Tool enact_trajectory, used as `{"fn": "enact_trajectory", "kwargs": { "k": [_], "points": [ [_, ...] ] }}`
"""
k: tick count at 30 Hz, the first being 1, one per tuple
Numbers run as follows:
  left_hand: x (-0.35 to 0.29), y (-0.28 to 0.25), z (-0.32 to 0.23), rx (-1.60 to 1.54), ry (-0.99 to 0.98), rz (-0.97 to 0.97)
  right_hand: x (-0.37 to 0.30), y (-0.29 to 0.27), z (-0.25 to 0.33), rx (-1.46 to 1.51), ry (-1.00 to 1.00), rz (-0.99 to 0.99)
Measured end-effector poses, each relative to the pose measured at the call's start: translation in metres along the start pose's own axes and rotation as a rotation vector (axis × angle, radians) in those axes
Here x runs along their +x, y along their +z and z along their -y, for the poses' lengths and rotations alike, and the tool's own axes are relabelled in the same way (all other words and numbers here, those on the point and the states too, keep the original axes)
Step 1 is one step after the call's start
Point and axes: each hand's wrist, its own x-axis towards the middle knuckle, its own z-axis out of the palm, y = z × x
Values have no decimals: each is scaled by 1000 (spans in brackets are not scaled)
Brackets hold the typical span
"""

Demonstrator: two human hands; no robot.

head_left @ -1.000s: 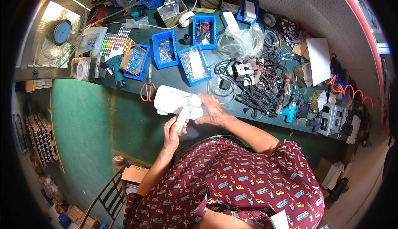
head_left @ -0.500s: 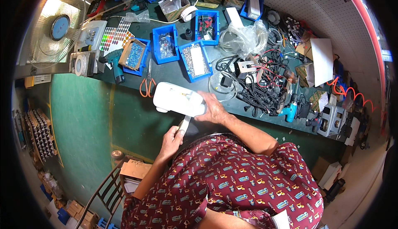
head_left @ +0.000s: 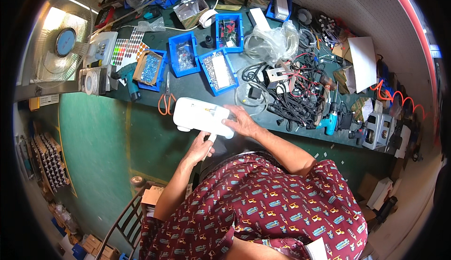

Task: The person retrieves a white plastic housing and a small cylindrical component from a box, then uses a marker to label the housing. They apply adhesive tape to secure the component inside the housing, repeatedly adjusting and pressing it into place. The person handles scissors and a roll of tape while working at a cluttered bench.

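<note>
A white rounded plastic housing (head_left: 195, 114) is held off the front edge of the bench, over my lap. Small brass-coloured parts show on its upper face. My right hand (head_left: 242, 121) grips its right end, thumb on top and fingers behind. Below it, my left hand (head_left: 199, 147) is closed round a narrow white handle-like piece (head_left: 211, 140) that meets the housing's underside; whether the two are joined I cannot tell. Orange-handled scissors (head_left: 167, 102) lie on the bench edge just beyond the housing.
Blue bins (head_left: 218, 72) of small parts stand beyond my hands. To the right lie tangled black cables (head_left: 291, 100) and a teal power drill (head_left: 331, 119). Another teal drill (head_left: 129, 79) and a fan (head_left: 66, 41) are at the left. A chair (head_left: 124, 220) stands at lower left.
My left hand has moved up closer to the housing's underside, with the handle-like piece. My right thumb now lies across the housing's top. The view has shifted slightly.
</note>
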Motion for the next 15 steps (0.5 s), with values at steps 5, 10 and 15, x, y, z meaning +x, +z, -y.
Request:
{"fn": "enact_trajectory", "kwargs": {
  "k": [5, 10, 15],
  "points": [
    [-4, -3, -18, -79, -72, 111, 1, -5, -11, 60, 16, 25],
    [-3, 3, -1, 66, -8, 84, 6, -8, -9, -75, -143, -15],
    [-3, 12, 1, 101, 38, -8, 8, -11, -8, -174, -191, -49]
  ]
}}
